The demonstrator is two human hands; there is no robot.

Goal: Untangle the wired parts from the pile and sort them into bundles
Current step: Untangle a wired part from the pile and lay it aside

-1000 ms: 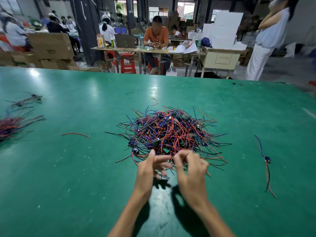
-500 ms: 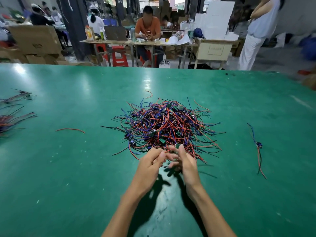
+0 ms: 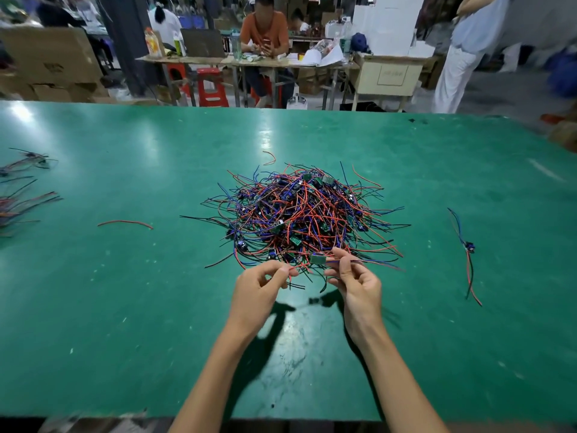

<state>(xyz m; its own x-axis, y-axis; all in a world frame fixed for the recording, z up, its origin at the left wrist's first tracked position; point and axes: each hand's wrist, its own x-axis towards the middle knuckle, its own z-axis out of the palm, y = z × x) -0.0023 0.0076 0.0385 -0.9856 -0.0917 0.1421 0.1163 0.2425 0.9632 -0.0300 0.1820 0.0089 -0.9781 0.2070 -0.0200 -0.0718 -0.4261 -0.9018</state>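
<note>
While we worked at the near edge of the pile [image 3: 299, 214] on the green bench [image 3: 125, 307], our left hand [image 3: 259, 289] pinched red wire ends between thumb and forefinger, and our right hand [image 3: 356, 282] pinched the wires of one wired part just beside its small green board [image 3: 318, 259]. That part hung between the two grips, just short of the pile, with its wires trailing right past the right grip. A sorted bundle [image 3: 18, 201] lay far left of the left grip, and a single wired part [image 3: 466, 248] lay well right of the right grip.
</note>
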